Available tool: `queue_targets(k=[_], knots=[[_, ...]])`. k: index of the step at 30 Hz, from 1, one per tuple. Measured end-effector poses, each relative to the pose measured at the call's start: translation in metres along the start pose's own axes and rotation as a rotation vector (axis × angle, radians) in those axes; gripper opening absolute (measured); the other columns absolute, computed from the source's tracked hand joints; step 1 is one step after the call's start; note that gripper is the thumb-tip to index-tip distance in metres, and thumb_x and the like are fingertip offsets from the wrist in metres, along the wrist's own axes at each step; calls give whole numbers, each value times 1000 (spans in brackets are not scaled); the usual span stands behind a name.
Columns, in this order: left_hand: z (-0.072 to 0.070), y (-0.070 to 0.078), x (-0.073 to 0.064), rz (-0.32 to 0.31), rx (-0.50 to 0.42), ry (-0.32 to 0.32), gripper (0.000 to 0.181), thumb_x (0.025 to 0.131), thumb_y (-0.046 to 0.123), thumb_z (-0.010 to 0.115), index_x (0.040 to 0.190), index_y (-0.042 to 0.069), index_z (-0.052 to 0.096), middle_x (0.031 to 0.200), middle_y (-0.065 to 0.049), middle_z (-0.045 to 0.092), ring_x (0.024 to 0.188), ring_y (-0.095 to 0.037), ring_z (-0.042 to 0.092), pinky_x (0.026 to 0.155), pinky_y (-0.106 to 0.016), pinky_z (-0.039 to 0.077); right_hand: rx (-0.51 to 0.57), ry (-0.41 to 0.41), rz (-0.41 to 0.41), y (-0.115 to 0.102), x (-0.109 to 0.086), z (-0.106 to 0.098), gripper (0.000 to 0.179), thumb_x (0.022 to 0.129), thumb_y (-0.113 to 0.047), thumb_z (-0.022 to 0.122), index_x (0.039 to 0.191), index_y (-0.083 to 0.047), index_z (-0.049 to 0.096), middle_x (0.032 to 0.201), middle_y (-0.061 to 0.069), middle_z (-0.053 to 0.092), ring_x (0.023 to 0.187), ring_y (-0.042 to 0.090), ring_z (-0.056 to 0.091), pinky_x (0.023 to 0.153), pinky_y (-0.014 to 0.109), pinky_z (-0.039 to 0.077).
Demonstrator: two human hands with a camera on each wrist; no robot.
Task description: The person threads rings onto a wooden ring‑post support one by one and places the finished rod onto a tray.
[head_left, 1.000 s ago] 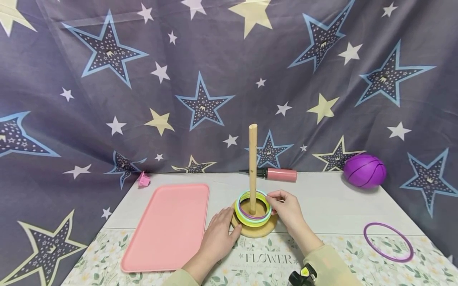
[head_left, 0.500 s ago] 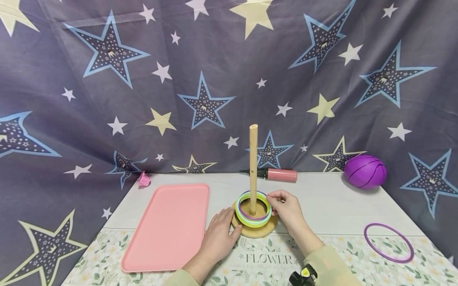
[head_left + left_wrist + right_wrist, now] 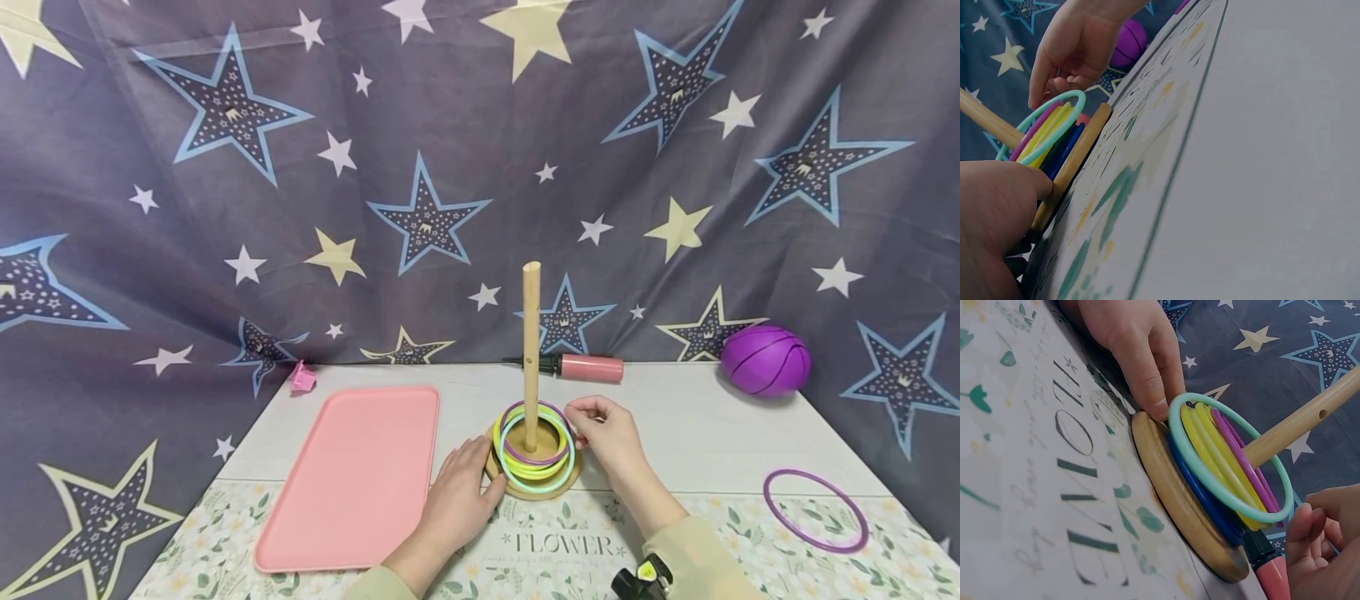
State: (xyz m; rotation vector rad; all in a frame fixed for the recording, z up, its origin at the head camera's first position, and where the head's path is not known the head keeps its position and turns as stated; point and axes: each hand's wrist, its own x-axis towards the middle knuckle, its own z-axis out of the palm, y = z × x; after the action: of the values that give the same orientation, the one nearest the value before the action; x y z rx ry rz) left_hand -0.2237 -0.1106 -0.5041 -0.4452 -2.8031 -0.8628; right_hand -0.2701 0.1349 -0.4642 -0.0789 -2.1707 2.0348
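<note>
In the head view, a wooden peg (image 3: 531,350) stands upright on a round wooden base (image 3: 546,493). Around it lie a mint ring (image 3: 537,490), a purple ring (image 3: 552,405), yellow rings (image 3: 1225,462) and blue rings (image 3: 1219,519). The mint ring leans aslant over the stack, its near edge low toward the base's front. My left hand (image 3: 462,493) rests against the base's left side, thumb at its edge. Beside the stack's right side is my right hand (image 3: 607,433), fingers loosely bent; in the right wrist view its fingertips are close to the rings with nothing between them.
A pink tray (image 3: 352,475) lies left of the base. Another purple ring (image 3: 816,510) is at the right, with a purple ball (image 3: 765,360) behind it. A pink hand pump (image 3: 591,367) lies at the back. A small pink object (image 3: 302,377) sits far left.
The mint ring has shifted toward the front and now tilts across the stack; the purple ring has moved slightly right. My right hand has drawn a little to the right. The left hand stays put.
</note>
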Motion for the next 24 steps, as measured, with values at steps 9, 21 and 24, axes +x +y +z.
queue_targets(k=[9, 21, 24], knots=[[2, -3, 1, 6, 14, 2, 67, 108, 28, 70, 160, -9, 49, 165, -27, 49, 157, -44, 42, 133, -59, 26, -44, 21, -3, -4, -2, -18, 21, 104, -11, 78, 116, 6, 75, 92, 4, 67, 65, 9, 60, 61, 24, 60], [3, -7, 3, 14, 20, -4, 68, 108, 30, 70, 160, -9, 48, 166, -27, 48, 158, -43, 41, 133, -59, 25, -129, 54, 4, -6, -6, -61, 29, 106, -17, 77, 124, 6, 74, 92, 1, 70, 67, 8, 63, 65, 24, 61], [3, -7, 3, 15, 20, -6, 69, 109, 30, 69, 161, -9, 48, 167, -26, 48, 158, -43, 41, 133, -59, 25, -155, 67, 4, -9, -10, -73, 32, 107, -20, 77, 126, 5, 73, 95, 0, 70, 69, 9, 65, 67, 23, 60]])
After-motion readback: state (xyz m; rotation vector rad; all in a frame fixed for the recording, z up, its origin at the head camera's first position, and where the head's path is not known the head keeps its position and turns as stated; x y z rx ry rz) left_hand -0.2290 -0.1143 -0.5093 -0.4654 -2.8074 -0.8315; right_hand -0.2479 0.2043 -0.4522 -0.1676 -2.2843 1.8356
